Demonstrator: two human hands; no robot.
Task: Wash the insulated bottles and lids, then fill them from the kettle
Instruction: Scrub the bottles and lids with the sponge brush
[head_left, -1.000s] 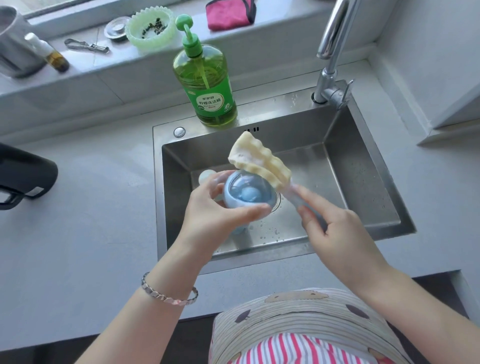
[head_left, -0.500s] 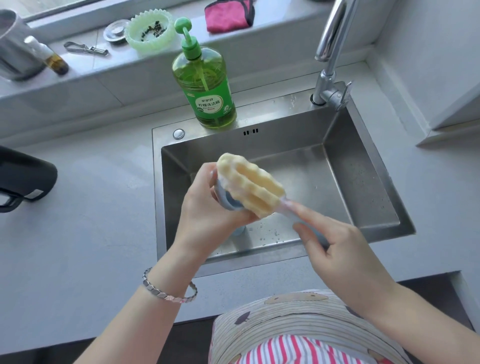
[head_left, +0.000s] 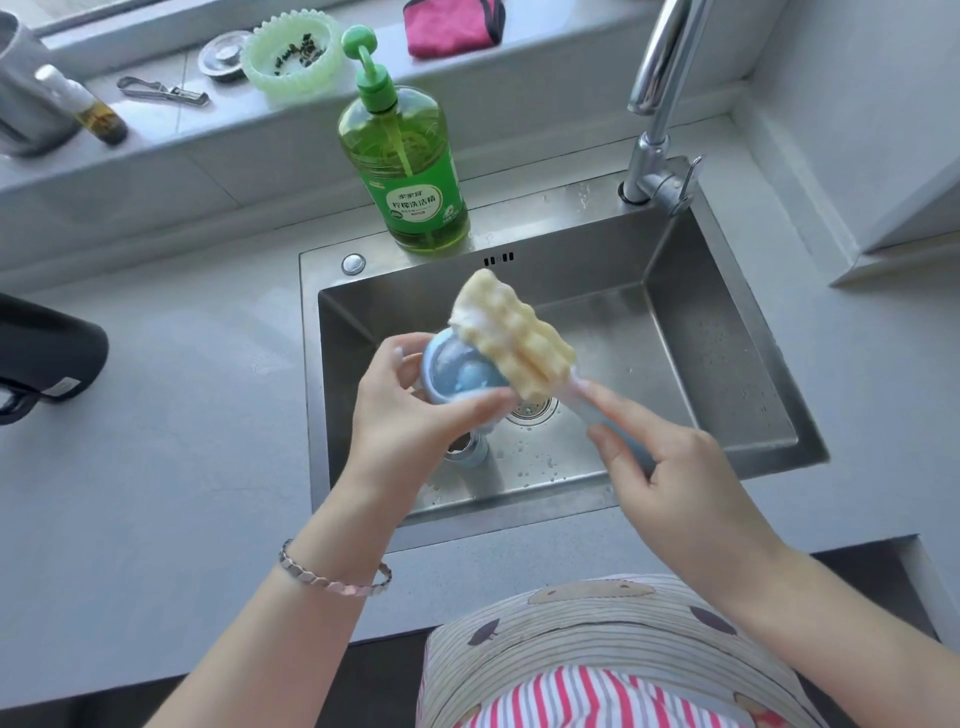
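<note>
In the head view, the main risk is the wet, smooth blue lid (head_left: 457, 371) slipping out of the left hand (head_left: 410, 415) as the sponge brush (head_left: 514, 338) pushes across it. It would then drop into the sink (head_left: 701, 322), perhaps onto what looks like an insulated bottle (head_left: 470, 449) lying just below that hand and partly hidden by it. A second risk is the brush twisting on its thin handle, since the right hand (head_left: 675, 483) grips it only lightly near the end, so a hard scrub could flick water onto the worktop (head_left: 156, 415). The left fingers (head_left: 395, 358) curl around the far side of the lid and the thumb closes on the near edge, holding it cupped with its inside turned upward. The right fingers (head_left: 618, 410) are nearly straight and pinch the handle with the thumb. The yellow sponge head lies over the lid's right rim, just beyond the left thumb. The black kettle (head_left: 47, 358) sits well away to the left of the left hand. Filling, by my judgement, is some way off.
</note>
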